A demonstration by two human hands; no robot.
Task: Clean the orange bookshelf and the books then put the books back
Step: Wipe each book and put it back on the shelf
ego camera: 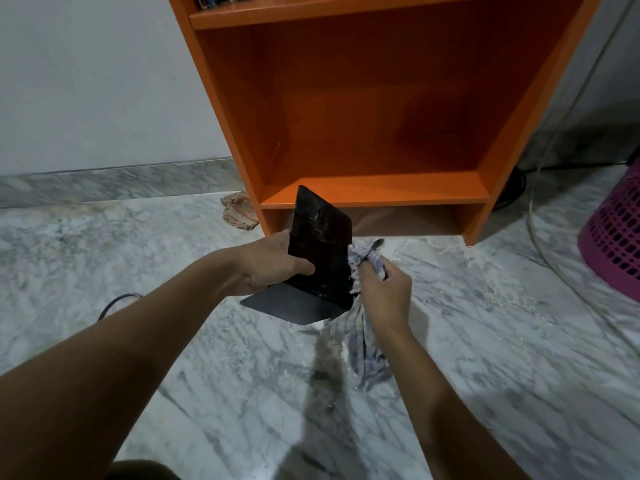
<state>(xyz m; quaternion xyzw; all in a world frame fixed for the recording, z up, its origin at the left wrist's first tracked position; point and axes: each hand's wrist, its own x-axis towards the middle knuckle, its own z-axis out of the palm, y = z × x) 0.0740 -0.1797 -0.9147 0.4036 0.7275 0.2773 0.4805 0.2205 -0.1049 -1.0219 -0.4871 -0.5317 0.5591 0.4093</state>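
My left hand grips a black L-shaped bookend — thumb across its upright plate, fingers behind. My right hand is closed around a bluish checked cloth, pressing it to the bookend's right edge; the rest hangs toward the marble floor. Just beyond stands the orange bookshelf — its lower compartment bare, books barely visible up top. A second rag lies by its left foot.

The tall orange wooden bookshelf is cut off at the top edge; the pink perforated plastic basket at the right.
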